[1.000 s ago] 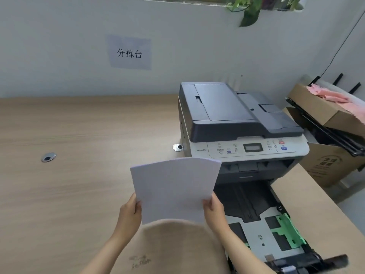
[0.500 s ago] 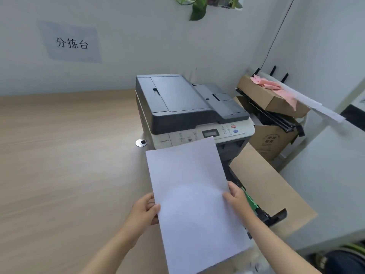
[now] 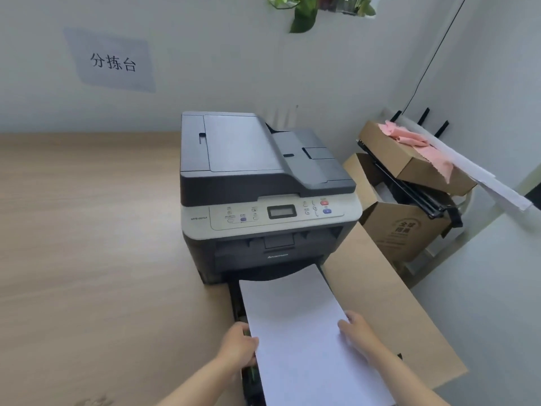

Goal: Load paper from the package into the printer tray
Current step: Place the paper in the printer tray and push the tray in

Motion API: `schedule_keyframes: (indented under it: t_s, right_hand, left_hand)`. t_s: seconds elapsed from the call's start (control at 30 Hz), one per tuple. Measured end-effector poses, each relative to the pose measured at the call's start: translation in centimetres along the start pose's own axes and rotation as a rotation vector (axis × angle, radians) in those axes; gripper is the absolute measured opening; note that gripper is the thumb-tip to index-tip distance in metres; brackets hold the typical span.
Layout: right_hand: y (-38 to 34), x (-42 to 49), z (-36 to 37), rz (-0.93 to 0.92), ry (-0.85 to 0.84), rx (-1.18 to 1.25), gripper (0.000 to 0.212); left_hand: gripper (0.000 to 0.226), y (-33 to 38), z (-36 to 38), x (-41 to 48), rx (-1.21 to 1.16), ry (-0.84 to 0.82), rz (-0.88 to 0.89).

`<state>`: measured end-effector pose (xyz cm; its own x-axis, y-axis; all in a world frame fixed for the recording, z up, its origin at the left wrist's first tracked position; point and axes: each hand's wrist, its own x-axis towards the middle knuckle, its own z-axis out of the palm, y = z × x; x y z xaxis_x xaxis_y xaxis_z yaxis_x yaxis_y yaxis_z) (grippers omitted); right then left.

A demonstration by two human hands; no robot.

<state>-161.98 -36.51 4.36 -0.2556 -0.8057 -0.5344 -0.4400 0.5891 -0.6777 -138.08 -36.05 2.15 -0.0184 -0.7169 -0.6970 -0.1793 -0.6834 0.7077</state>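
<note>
White paper [image 3: 304, 332] lies flat over the pulled-out printer tray [image 3: 235, 300], far edge at the printer [image 3: 263, 186] mouth, left hand [image 3: 238, 345] and right hand [image 3: 355, 332] gripping its side edges, presumably to square it between the guides.

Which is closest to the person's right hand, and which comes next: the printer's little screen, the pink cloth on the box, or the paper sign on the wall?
From the right hand:
1. The printer's little screen, on the front panel straight ahead.
2. The pink cloth, on the cardboard box to the right, beyond the table.
3. The paper sign, up on the wall, far left.
</note>
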Motion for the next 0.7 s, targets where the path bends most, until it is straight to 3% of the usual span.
schedule_keyframes:
  t_s: [0.17,0.33,0.7]
  right_hand:
    - [-0.4,4.2,-0.6,-0.023,-0.068,-0.064,0.037]
    - [0.1,6.7,-0.3,-0.056,-0.111,-0.123,0.016]
    - [1.4,7.4,-0.8,-0.144,-0.029,-0.016,0.019]
  left_hand:
    - [0.025,0.5,1.5,2.1,0.011,0.113,-0.017]
    - [0.022,0.9,2.4,2.3,-0.050,0.162,-0.002]
    - [0.032,0.5,4.1,2.2,-0.062,0.246,0.066]
